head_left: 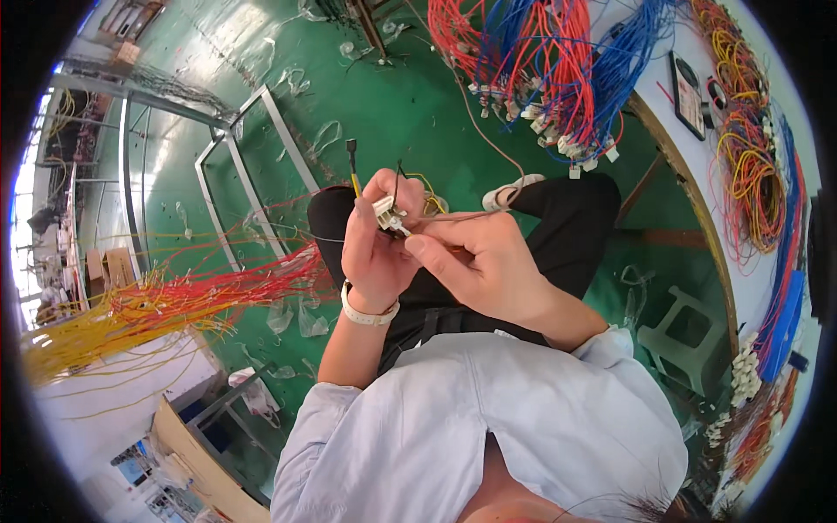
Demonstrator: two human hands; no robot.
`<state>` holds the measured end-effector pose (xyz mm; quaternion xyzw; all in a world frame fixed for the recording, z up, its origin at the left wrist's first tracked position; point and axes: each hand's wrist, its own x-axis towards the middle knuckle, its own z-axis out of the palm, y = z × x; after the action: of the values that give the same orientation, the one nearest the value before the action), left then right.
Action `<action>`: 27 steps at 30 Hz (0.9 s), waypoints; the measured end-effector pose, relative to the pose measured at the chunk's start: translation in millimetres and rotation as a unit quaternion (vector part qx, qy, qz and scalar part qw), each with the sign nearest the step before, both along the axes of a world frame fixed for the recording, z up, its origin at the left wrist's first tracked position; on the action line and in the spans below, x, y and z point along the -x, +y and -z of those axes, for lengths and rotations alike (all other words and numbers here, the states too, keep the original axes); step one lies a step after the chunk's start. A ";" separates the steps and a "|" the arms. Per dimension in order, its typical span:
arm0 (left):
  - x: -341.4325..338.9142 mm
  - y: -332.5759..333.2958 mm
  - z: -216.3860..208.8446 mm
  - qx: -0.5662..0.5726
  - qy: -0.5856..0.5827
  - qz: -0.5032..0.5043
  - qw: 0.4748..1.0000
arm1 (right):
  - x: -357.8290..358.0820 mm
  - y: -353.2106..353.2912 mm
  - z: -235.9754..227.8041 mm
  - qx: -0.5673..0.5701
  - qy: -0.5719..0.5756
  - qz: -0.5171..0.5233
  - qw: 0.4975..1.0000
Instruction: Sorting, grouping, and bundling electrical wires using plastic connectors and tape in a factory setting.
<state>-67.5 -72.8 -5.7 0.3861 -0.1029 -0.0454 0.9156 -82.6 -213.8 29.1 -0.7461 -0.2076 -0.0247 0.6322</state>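
Above my lap, my left hand (377, 244) is closed round a small white plastic connector (386, 212). A yellow wire with a black end piece (351, 150) sticks up beside its thumb, and more thin wires trail from the fingers. My right hand (484, 261) pinches a thin wire end close against the connector's near side. Whether that wire's tip is inside the connector I cannot tell. A long brownish wire (485, 131) runs from between the hands up toward the hanging bundles.
Red and yellow wires (174, 301) spread out at the left. Red and blue wire bundles with white connectors (558, 113) hang at the table's corner. The white table (649, 83) on the right carries a phone (687, 96) and more wires. A green stool (689, 336) stands below it.
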 end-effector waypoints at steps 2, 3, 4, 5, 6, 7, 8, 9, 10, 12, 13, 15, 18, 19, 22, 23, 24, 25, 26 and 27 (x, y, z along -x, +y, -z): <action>-0.7 -3.7 -0.8 -0.050 -0.016 -0.029 0.998 | -2.9 -4.4 -1.7 -0.028 0.129 -0.054 0.990; -0.7 -5.0 -1.6 -0.097 -0.034 -0.063 0.993 | -2.6 -5.3 -0.4 -0.031 0.129 -0.052 0.990; -0.4 -3.7 -2.5 -0.099 -0.034 -0.061 0.993 | -1.7 -5.8 2.4 -0.076 0.150 -0.072 0.983; -0.1 -0.5 -3.4 -0.146 -0.059 -0.063 0.986 | -1.1 -6.0 5.1 -0.121 0.172 -0.093 0.973; 1.3 1.4 -4.2 -0.191 -0.083 -0.066 0.976 | -2.4 -6.1 7.6 -0.122 0.172 -0.093 0.973; 3.0 0.7 -4.9 -0.186 -0.064 -0.074 0.978 | -5.7 -6.5 10.3 -0.167 0.202 -0.123 0.957; 3.6 -1.1 -4.6 -0.186 -0.063 -0.073 0.978 | -7.0 -6.8 11.7 -0.211 0.232 -0.152 0.937; 3.4 -2.9 -4.6 -0.179 -0.070 -0.080 0.978 | -6.0 -5.3 10.6 -0.211 0.231 -0.153 0.937; 3.3 -4.2 -4.6 -0.170 -0.078 -0.087 0.978 | -3.7 -3.1 8.8 -0.257 0.338 -0.169 0.889; 3.8 -5.2 0.6 -0.197 -0.103 -0.103 0.970 | -3.4 -3.7 10.7 -0.299 0.440 -0.181 0.827; 4.0 -5.6 3.1 -0.223 -0.128 -0.119 0.959 | -5.5 -6.5 16.1 -0.335 0.454 -0.221 0.796; 4.6 -6.3 4.9 -0.231 -0.133 -0.126 0.956 | -6.8 -8.6 19.1 -0.371 0.465 -0.259 0.761; 4.2 -3.0 6.4 -0.250 -0.153 -0.123 0.948 | -9.1 -8.4 18.9 -0.346 0.459 -0.259 0.776; 4.3 -1.6 6.4 -0.259 -0.168 -0.111 0.944 | -12.0 -8.4 19.0 -0.373 0.483 -0.252 0.751; 7.5 -7.8 3.5 -0.249 -0.142 -0.131 0.949 | -13.6 -4.1 24.3 -0.417 0.483 -0.270 0.721; 5.6 -5.3 4.6 -0.250 -0.135 -0.128 0.950 | -7.6 4.9 21.9 -0.358 0.406 -0.196 0.818; 3.4 -0.5 4.8 -0.251 -0.128 -0.124 0.951 | -4.4 10.1 20.2 -0.291 0.317 -0.116 0.895; 2.9 2.0 3.2 -0.262 -0.131 -0.121 0.948 | -5.4 6.5 23.8 -0.293 0.292 -0.134 0.901; 5.0 2.2 0.9 -0.264 -0.116 -0.133 0.948 | -4.8 4.1 26.7 -0.293 0.289 -0.133 0.902; 5.9 1.4 -1.0 -0.265 -0.104 -0.146 0.948 | -5.7 1.4 29.1 -0.302 0.320 -0.160 0.883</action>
<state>-73.5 -71.4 -4.7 0.6280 -0.1241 0.1035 0.7613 -77.0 -212.5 0.0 -0.4425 -0.0929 0.2557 0.8545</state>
